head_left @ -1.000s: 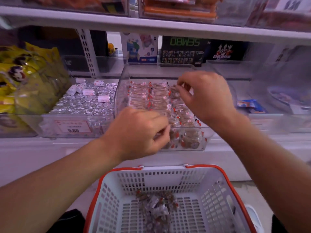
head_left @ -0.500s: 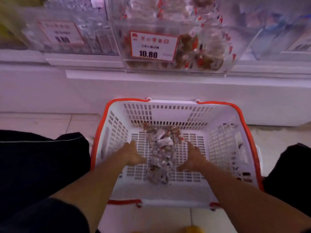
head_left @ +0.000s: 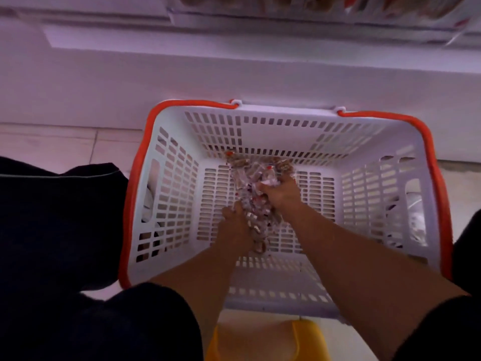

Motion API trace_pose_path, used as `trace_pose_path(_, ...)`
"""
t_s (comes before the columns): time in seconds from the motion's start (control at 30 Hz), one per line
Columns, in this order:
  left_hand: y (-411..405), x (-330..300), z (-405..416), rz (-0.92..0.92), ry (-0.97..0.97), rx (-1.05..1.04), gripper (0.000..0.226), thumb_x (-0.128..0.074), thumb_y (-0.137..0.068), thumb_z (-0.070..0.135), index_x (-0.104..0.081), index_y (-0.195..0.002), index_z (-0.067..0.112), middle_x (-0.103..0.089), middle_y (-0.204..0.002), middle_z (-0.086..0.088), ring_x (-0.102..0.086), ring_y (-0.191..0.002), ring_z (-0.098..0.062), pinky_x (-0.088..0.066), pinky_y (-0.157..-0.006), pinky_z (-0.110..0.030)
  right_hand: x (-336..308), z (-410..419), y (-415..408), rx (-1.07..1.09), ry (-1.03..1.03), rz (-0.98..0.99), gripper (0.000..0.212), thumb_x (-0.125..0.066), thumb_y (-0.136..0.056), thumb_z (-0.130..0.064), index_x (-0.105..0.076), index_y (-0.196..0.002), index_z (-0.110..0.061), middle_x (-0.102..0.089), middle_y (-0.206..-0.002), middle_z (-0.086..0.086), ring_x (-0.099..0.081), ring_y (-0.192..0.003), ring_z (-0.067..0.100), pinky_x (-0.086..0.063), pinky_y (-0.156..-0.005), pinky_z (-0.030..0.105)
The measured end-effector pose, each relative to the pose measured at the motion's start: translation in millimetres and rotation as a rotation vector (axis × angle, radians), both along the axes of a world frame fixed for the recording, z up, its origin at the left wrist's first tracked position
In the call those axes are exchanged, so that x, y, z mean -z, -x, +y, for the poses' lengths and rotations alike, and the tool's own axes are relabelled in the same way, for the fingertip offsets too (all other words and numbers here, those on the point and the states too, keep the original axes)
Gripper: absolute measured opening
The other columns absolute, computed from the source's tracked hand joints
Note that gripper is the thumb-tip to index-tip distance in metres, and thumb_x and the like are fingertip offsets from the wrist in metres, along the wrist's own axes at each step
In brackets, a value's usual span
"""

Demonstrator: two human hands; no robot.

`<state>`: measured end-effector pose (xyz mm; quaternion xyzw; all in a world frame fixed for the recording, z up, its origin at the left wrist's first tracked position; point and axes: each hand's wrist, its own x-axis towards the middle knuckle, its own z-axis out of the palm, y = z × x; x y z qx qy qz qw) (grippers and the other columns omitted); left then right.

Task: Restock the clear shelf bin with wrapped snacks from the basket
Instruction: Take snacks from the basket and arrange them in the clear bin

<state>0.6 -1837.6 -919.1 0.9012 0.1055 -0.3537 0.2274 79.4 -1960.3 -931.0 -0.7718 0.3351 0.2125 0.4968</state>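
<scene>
We are in a shop: a shopping basket [head_left: 281, 131] sits on the tiled floor [head_left: 52, 149] below stocked shelving [head_left: 286, 24].

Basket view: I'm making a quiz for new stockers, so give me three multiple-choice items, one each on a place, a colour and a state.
1. Where is the pile of wrapped snacks?
A. on the floor tiles
B. on the basket's bottom
C. on the yellow stool

2. What colour is the basket rim?
A. orange-red
B. green
C. black

3. What are the hands doing?
A. gripping the rim
B. hanging idle
C. gathering snacks

Key: 1 B, the pile lies inside the slotted walls. 2 A, an orange-red band edges the white basket. 3 C, left hand and right hand curl into the pile.
</scene>
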Motion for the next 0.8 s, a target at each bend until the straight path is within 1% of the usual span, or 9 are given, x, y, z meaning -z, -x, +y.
trace_pose_path(0.07,-11.9,0.4,5.4,-0.018,0.110,-0.065,0.034,-0.067,-0.090,0.023,-0.050,-0.117,0.010,-0.049,-0.111,-0.014,-0.060,-0.090,-0.033,-0.048,-0.074,-0.034,-5.5,-12.9,-4.8,0.021,-0.125,0.098,0.054,-0.081,-0.078,-0.014,-0.058,-0.127,-0.009,-0.074,-0.083,0.011,-0.066,-0.054,0.015,-0.054,-0.049,0.026)
trace_pose_path(0.13,-20.7,4.3,11.3,-0.045,0.213,-0.224,0.020,-0.059,-0.096,0.021,-0.055,-0.109,0.005,-0.057,-0.106,-0.018,-0.062,-0.088,-0.032,-0.052,-0.075,-0.037,-13.1,-29.0,-8.3,0.006,-0.262,0.216,0.058,-0.076,-0.084,-0.009,-0.051,-0.135,-0.001,-0.074,-0.085,0.020,-0.066,-0.059,0.024,-0.059,-0.059,0.039)
trace_pose_path(0.2,-21.3,4.9,16.7,-0.007,0.347,-0.366,0.019,-0.058,-0.095,0.017,-0.055,-0.108,0.003,-0.059,-0.096,-0.018,-0.061,-0.079,-0.032,-0.055,-0.067,-0.040,-19.0,-42.8,-8.3,-0.034,-0.297,0.260,0.041,-0.076,-0.084,-0.007,-0.061,-0.118,0.009,-0.073,-0.076,0.018,-0.064,-0.055,0.023,-0.058,-0.059,0.038)
trace_pose_path(0.3,-23.9,0.0,17.0,-0.034,0.295,-0.364,0.013,-0.068,-0.090,0.014,-0.055,-0.090,0.010,-0.058,-0.071,0.001,-0.057,-0.070,-0.016,-0.050,-0.055,-0.019,-23.4,-54.6,0.5,-0.037,-0.307,0.273,0.016,-0.075,-0.084,-0.003,-0.067,-0.095,0.005,-0.072,-0.078,0.017,-0.067,-0.064,0.026,-0.058,-0.069,0.042)
trace_pose_path(0.37,-25.5,1.0,13.2,-0.064,0.286,-0.371,0.022,-0.076,-0.086,0.016,-0.055,-0.093,0.013,-0.059,-0.083,0.003,-0.055,-0.083,-0.015,-0.044,-0.060,-0.014,-25.1,-58.4,10.3,-0.049,-0.323,0.281,0.010,-0.075,-0.084,-0.003,-0.066,-0.082,0.000,-0.073,-0.078,0.016,-0.071,-0.072,0.028,-0.060,-0.077,0.045)
trace_pose_path(0.5,-31.9,-1.6,10.3,0.019,0.314,-0.439,0.043,-0.080,-0.083,0.022,-0.063,-0.121,0.010,-0.066,-0.119,-0.007,-0.057,-0.097,-0.017,-0.047,-0.079,-0.024,-22.0,-62.3,27.6,-0.037,-0.272,0.257,0.017,-0.075,-0.085,-0.007,-0.063,-0.076,0.001,-0.067,-0.079,0.021,-0.062,-0.062,0.027,-0.055,-0.054,0.033)
trace_pose_path(0.6,-32.1,-9.2,13.3,-0.039,0.250,-0.458,0.062,-0.083,-0.080,0.031,-0.061,-0.134,0.012,-0.067,-0.123,-0.006,-0.065,-0.101,-0.019,-0.053,-0.079,-0.022,-22.3,-66.7,31.7,-0.016,-0.165,0.147,0.035,-0.083,-0.079,-0.016,-0.068,-0.095,0.011,-0.069,-0.093,0.026,-0.065,-0.076,0.029,-0.058,-0.073,0.044)
trace_pose_path(0.67,-31.9,-13.8,17.1,-0.067,0.245,-0.506,0.060,-0.086,-0.074,0.039,-0.067,-0.126,0.014,-0.069,-0.119,-0.004,-0.068,-0.097,-0.020,-0.055,-0.076,-0.023,-29.1,-70.0,28.2,-0.038,-0.132,0.089,0.030,-0.084,-0.077,-0.021,-0.071,-0.089,0.003,-0.072,-0.091,0.017,-0.068,-0.084,0.026,-0.057,-0.086,0.039)
trace_pose_path(0.8,-38.9,-30.2,22.1,0.099,0.460,-0.664,0.033,-0.070,-0.090,0.033,-0.059,-0.118,0.018,-0.065,-0.116,-0.004,-0.067,-0.090,-0.019,-0.056,-0.063,-0.032,-58.7,-73.8,10.8,-0.245,-0.298,0.078,0.016,-0.075,-0.086,-0.020,-0.068,-0.080,-0.007,-0.068,-0.070,0.008,-0.068,-0.065,0.020,-0.058,-0.073,0.037)
